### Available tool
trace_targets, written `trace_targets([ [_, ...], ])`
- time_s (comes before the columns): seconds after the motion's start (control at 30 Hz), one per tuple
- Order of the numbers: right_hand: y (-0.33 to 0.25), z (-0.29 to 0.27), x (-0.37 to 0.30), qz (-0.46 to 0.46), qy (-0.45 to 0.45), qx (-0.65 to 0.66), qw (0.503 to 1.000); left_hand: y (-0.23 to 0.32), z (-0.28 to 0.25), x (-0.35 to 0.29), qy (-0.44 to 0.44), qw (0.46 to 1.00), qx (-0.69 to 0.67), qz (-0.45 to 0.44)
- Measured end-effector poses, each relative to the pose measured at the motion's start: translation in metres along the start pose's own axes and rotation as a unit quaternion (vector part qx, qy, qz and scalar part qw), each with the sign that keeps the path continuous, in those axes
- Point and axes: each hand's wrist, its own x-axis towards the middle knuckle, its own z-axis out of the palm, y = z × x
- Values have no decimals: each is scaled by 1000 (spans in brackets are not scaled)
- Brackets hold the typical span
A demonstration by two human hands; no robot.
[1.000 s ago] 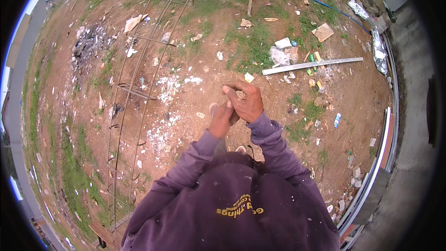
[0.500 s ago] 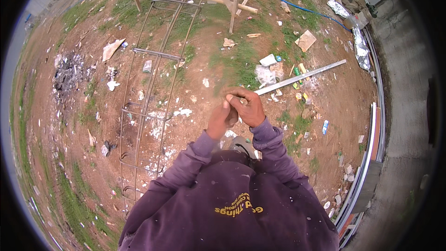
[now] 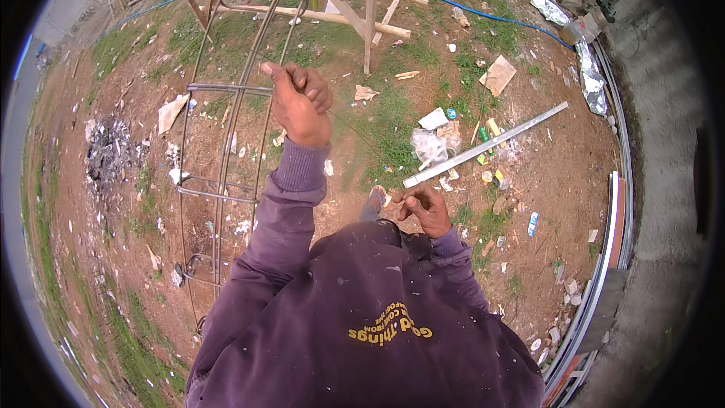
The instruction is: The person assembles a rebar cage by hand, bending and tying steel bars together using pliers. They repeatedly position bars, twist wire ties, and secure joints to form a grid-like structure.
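My left hand (image 3: 302,104) is closed, thumb stretched along the curled fingers, beside the upper part of a long steel rebar cage (image 3: 240,89). A thin dark wire (image 3: 353,127) runs from this hand down and right toward my right hand (image 3: 425,210), growing too faint to follow all the way. The right hand is held in a pinch low in front of my body, near the near end of a pale straight bar (image 3: 487,145) on the ground. The cage has long rods joined by bent stirrups, and its top rests among wooden poles.
Wooden poles (image 3: 371,15) form a frame at the far side. A blue hose (image 3: 483,11) crosses behind. Plastic litter (image 3: 429,143) lies right of centre, ash (image 3: 113,151) at left. Long metal lengths (image 3: 596,279) lie along the grey wall (image 3: 664,181) at right.
My hands were together in front of me and have parted. The left went up and left to the rebar cage; the right moved slightly right and nearer my body. The view shifted slightly.
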Motion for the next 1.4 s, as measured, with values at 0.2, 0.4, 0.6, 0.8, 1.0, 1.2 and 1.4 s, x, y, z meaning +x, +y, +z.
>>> trace_targets([
  [0.2, -19, -93, 66, -43, -40, 168, 984, -49, 64, 98, -13, 1000, -2, -25],
  [0.4, -22, -140, 105, -33, 5, 252, 967, -123, 100, 169, -20, 992, -50, -115],
  [0.6, -22, -150, 163, 31, 2, 199, 979, -203, 126, 256, 27, 993, -56, -103],
  [0.8, -21, -183, 252, 40, 22, 124, 991, -248, 126, 359, 32, 979, -73, -190],
  [1.0, -39, -238, 327, 71, -9, 86, 994, -272, 122, 416, 31, 976, -73, -204],
  [1.2, -60, -288, 442, 73, 193, -306, 929, -282, 116, 479, 78, 983, -70, -150],
  [1.4, -126, -247, 666, -107, 24, -214, 971, -362, 155, 517, 79, 990, -53, -102],
])
